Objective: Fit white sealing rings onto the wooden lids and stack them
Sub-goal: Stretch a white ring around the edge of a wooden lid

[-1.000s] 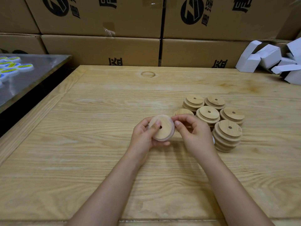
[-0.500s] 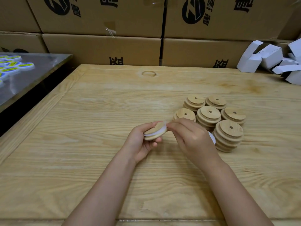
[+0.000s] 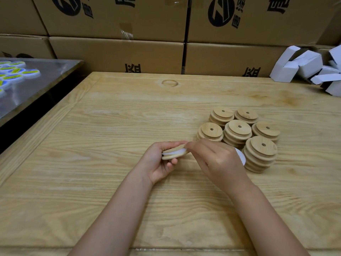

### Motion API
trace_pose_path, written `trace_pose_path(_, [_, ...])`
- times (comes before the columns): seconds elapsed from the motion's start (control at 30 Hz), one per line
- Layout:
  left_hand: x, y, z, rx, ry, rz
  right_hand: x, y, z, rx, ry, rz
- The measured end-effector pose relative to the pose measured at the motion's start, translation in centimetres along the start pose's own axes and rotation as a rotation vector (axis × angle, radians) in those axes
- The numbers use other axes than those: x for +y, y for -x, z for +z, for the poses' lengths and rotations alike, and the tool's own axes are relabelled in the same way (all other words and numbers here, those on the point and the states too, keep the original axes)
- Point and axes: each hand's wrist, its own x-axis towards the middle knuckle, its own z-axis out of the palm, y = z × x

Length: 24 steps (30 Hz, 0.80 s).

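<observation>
My left hand (image 3: 159, 163) grips a round wooden lid (image 3: 174, 154) edge-on above the wooden table (image 3: 92, 163), thumb on top and fingers underneath. A white sealing ring (image 3: 180, 152) shows in the lid's groove. My right hand (image 3: 215, 161) pinches the ring at the lid's right edge with its fingertips. Behind that hand, part of a white piece (image 3: 240, 157) peeks out; what it is cannot be told. Several stacks of wooden lids (image 3: 238, 132) with centre holes stand to the right, the nearest stack (image 3: 260, 154) beside my right hand.
Large cardboard boxes (image 3: 118, 54) line the table's far edge. White folded cartons (image 3: 306, 66) lie at the back right. A metal surface (image 3: 36, 84) to the left carries several round white-and-yellow items (image 3: 13, 71). A dark gap separates it from the table.
The lid turned from facing me to lying edge-on a second ago. Since half a second ago both hands have stayed in place, the right fingers working at the ring.
</observation>
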Motion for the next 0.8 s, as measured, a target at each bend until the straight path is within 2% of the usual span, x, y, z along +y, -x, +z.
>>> trace_pose_path(0.4, [0.13, -0.11, -0.47, -0.009, -0.013, -0.016, -0.64, -0.12, 0.12, 0.028, -0.067, 0.029])
trace_pose_path(0.63, [-0.30, -0.25, -0.79, -0.093, -0.050, 0.160, -0.28, -0.01, 0.19, 0.016, -0.065, 0.044])
trace_pose_path(0.8, [-0.38, -0.27, -0.94, -0.171, -0.021, 0.174, -0.23, -0.07, 0.27, 0.062, -0.031, 0.006])
